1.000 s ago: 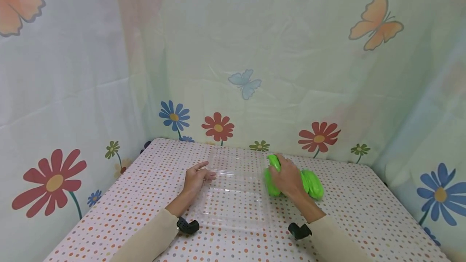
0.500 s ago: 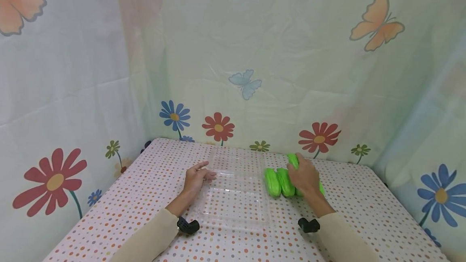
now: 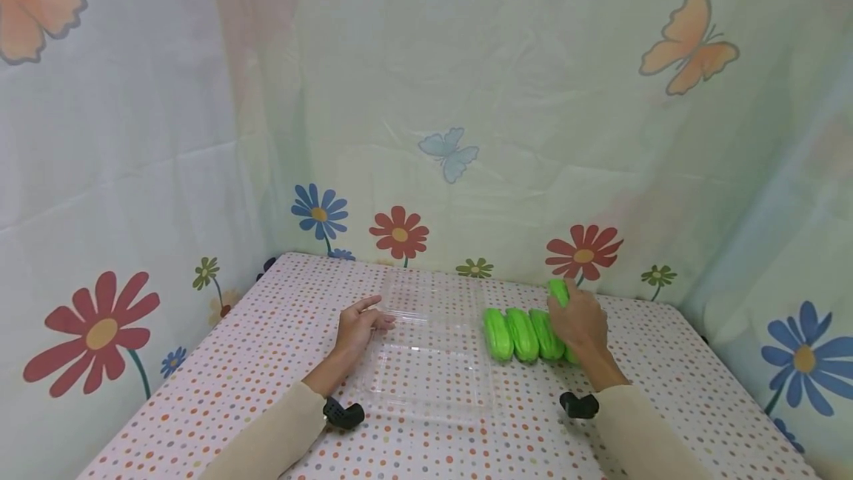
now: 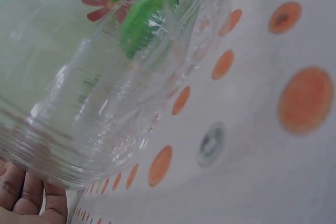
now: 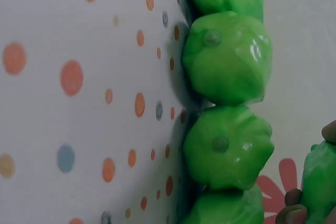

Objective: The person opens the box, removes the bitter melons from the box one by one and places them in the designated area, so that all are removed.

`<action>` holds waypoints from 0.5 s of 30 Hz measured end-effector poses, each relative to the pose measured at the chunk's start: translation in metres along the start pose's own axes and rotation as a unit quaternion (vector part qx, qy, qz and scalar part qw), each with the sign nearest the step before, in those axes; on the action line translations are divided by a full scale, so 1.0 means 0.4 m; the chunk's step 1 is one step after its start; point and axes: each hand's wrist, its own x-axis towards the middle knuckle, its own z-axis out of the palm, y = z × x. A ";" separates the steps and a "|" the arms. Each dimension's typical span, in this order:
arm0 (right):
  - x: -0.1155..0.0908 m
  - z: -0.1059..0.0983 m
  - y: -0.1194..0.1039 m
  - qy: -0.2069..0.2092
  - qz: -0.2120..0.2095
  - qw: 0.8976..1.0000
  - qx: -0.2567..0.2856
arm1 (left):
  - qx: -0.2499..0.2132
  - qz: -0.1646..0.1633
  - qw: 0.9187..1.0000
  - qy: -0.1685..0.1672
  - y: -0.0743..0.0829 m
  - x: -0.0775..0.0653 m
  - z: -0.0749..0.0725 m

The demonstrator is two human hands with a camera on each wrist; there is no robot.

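Several green ridged gourds (image 3: 523, 335) lie side by side in a row on the right half of the table. In the right wrist view, a gourd (image 5: 228, 59) shows its round stem end. Above the row's right end, my right hand (image 3: 580, 317) grips another green gourd (image 5: 320, 182) between thumb and fingers. That hand covers part of the row. My left hand (image 3: 360, 328) is at the left side of a clear plastic container (image 3: 429, 376), fingers loosely bent near its edge (image 4: 68, 182). Whether they touch it I cannot tell.
A white tablecloth with coloured dots (image 3: 253, 376) covers the table. Behind and beside it hang printed curtains (image 3: 533, 132) with flowers and butterflies. The clear container's back part (image 3: 433, 295) extends toward the rear curtain.
My right hand has moved right along the row, carrying the gripped gourd with it and uncovering gourds on the left. The left hand and the container have stayed where they were.
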 end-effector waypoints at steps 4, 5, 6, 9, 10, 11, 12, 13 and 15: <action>0.006 -0.004 0.016 0.014 -0.006 1.000 -0.001 | -0.001 0.004 1.000 -0.001 0.000 0.007 0.000; 0.006 -0.004 0.021 0.018 -0.005 1.000 0.002 | -0.001 0.004 1.000 -0.001 0.000 0.006 0.000; 0.007 -0.003 0.027 0.022 -0.002 1.000 0.004 | -0.001 0.004 1.000 -0.002 0.000 0.006 0.000; 0.005 0.004 0.051 0.043 0.010 0.999 0.018 | -0.003 0.001 1.000 -0.007 0.008 -0.004 0.001; 0.004 0.006 0.059 0.048 0.013 0.999 0.021 | -0.002 0.000 1.000 -0.007 0.008 -0.006 0.000; 0.002 0.009 0.067 0.049 0.019 0.998 0.026 | 0.000 -0.001 1.000 -0.006 0.007 -0.006 0.000; 0.001 0.011 0.075 0.051 0.023 0.998 0.029 | 0.000 0.002 1.000 -0.007 0.006 -0.006 -0.001; 0.000 0.013 0.084 0.052 0.026 0.998 0.032 | 0.001 0.001 1.000 -0.005 0.006 -0.006 0.000; -0.002 0.014 0.099 0.048 0.035 0.998 0.032 | 0.002 0.000 1.000 0.001 -0.003 -0.001 0.001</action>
